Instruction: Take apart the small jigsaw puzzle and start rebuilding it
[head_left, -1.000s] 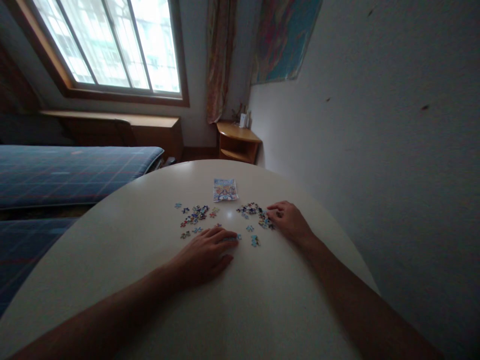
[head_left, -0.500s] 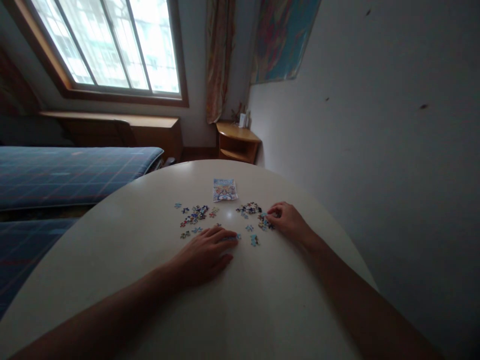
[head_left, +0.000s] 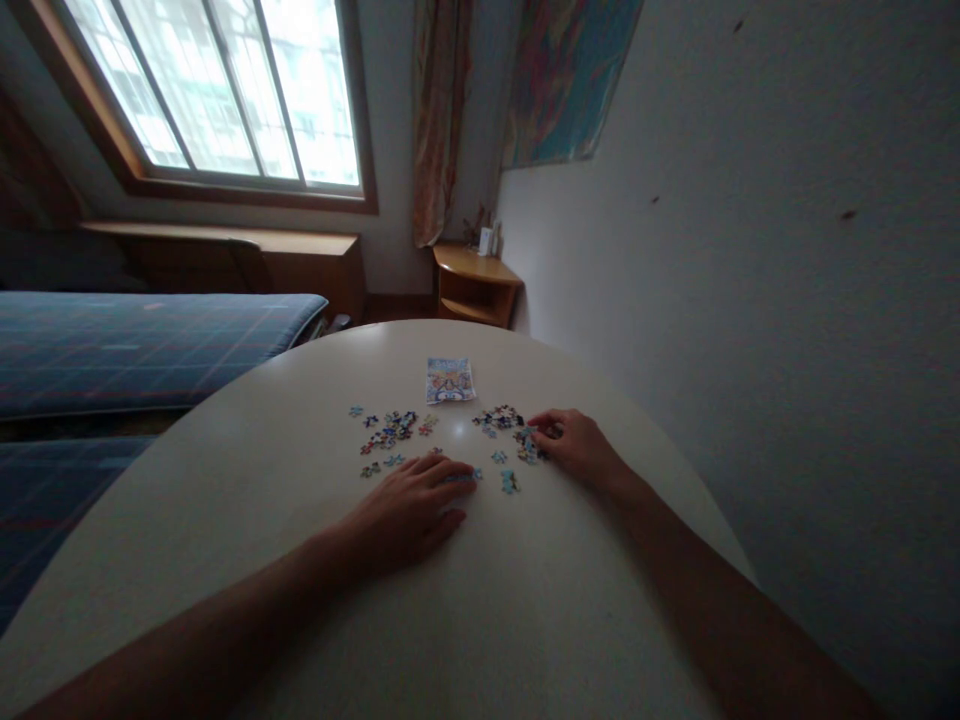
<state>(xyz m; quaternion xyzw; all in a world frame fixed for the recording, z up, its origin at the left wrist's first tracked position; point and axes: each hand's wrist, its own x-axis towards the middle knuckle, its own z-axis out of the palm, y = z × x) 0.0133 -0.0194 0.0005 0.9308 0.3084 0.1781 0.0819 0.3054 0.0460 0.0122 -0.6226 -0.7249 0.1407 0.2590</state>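
Puzzle pieces (head_left: 391, 432) on pale table (head_left: 480, 620): condition as found

The table was smooth, curved along its far edge, and carried a bright spot of glare among the spread. The pieces were small, flat and knobbed, printed in mixed colours, mainly dark blue, white, red and light blue. The main pile lay beyond the left hand (head_left: 420, 500); a second cluster (head_left: 498, 416) lay to the right of the glare, and a third group (head_left: 527, 445) lay at the fingers of the right hand (head_left: 576, 443). A light-blue and yellowish section (head_left: 510, 482) lay nearer the wearer, between the hands. A thin, rectangular printed sheet or packet (head_left: 450, 381) lay flat beyond the pieces. A blue plaid mattress (head_left: 150, 345) stood left of the table.

The left hand rested palm down, fingers extended side by side, thumb apart from them. Its fingertips partly covered pale-blue pieces (head_left: 478, 474). The right forearm slanted in from the lower right, the fingers curled, forefinger and thumb directed at the third group. Whether they were pinched on a piece could not be told.
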